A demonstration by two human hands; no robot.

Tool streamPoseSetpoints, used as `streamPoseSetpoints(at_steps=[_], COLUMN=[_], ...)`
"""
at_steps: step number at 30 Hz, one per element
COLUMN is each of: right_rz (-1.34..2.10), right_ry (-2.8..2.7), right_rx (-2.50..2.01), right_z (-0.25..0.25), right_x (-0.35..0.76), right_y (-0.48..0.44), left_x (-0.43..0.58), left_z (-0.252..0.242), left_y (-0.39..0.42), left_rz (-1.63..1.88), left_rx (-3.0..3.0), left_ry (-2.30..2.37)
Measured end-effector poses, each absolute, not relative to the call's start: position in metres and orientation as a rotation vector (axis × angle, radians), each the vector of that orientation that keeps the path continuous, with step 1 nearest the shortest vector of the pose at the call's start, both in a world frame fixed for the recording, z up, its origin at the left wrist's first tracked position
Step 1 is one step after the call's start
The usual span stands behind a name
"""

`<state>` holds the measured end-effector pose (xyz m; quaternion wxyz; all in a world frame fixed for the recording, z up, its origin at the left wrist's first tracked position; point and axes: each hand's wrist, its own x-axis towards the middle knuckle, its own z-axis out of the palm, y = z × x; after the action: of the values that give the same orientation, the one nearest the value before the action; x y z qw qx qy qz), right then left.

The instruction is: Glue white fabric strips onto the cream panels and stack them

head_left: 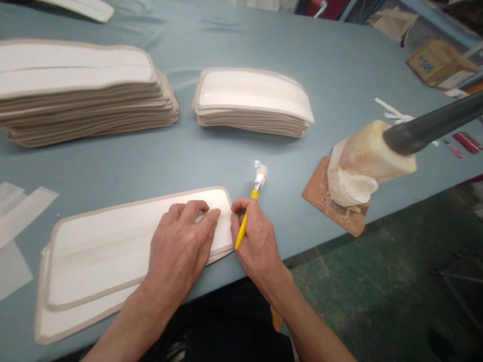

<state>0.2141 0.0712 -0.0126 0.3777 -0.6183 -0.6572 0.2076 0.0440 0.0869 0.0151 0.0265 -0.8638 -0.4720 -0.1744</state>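
Head view: left hand [177,246] lies flat, fingers spread, on white pad [113,246] at worktop [226,156] front edge, right hand [256,241] fingers pinched on yellow brush [247,213] just beside pad's end — glue on bristles could smear pad if brush tips over.

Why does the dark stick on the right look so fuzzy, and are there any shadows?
In the head view, the dark stick is close to the camera and out of focus, so its edges smear. The hands, left and right, and the yellow brush look sharp. Soft shadows lie under the pad stacks on the blue table; there is no strong glare.
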Motion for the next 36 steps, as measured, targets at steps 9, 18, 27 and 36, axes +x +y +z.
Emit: streamPoseSetpoints(at_steps=[9,18,27,36], right_rz=[0.349,0.263,0.257,0.205], right_ry=[-1.608,-1.650,-1.627,-1.636], right_rx=[-1.858,-2.152,-2.238,-2.279], right_z=[-0.015,-0.014,-0.012,-0.011], right_x=[0.202,0.196,0.196,0.194], right_y=[0.083,0.085,0.085,0.087], left_x=[0.052,0.050,-0.068,-0.164], left_z=[0.013,0.017,0.017,0.015], left_y=[0.078,0.065,0.017,0.015], left_rz=[-0.541,-0.506,-0.998,-0.858], left_rx=[-2.702,-2.700,-2.315,-2.450], left_ry=[-1.681,-1.831,-1.913,-2.002])
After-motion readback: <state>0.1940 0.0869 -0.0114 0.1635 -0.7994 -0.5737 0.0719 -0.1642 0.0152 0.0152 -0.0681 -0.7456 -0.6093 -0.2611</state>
